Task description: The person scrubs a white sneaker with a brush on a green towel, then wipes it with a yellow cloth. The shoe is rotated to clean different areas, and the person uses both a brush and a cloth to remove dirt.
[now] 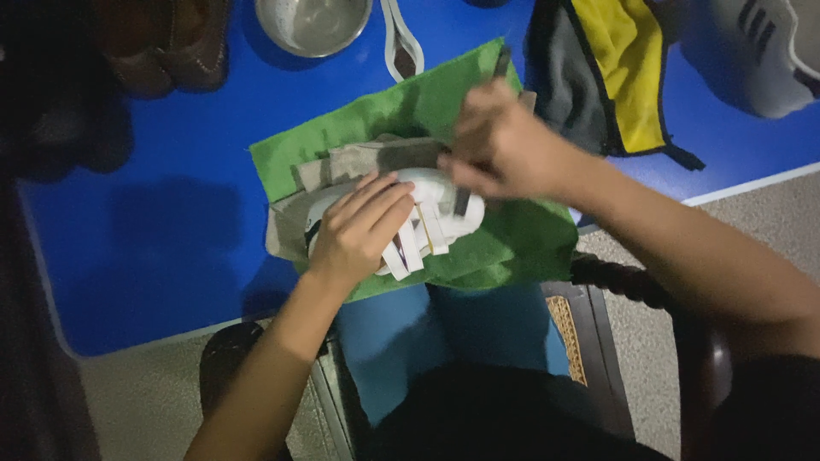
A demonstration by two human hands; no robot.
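Head view: a white shoe (427, 209) lies on a beige rag (376, 160) over a green cloth (512, 243) at the near edge of the blue worktop (154, 230). The left hand (363, 226) presses flat on the shoe, fingers together. The right hand (504, 145) is clamped on a dark brush (500, 64) at the shoe's right end. A metal bowl (312, 24) stands far.

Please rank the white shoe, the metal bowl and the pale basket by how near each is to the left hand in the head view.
1. White shoe: directly under the left hand, which rests on it, on the green cloth.
2. Metal bowl: at the top edge, beyond the cloth.
3. Pale basket: far top right corner of the blue table.
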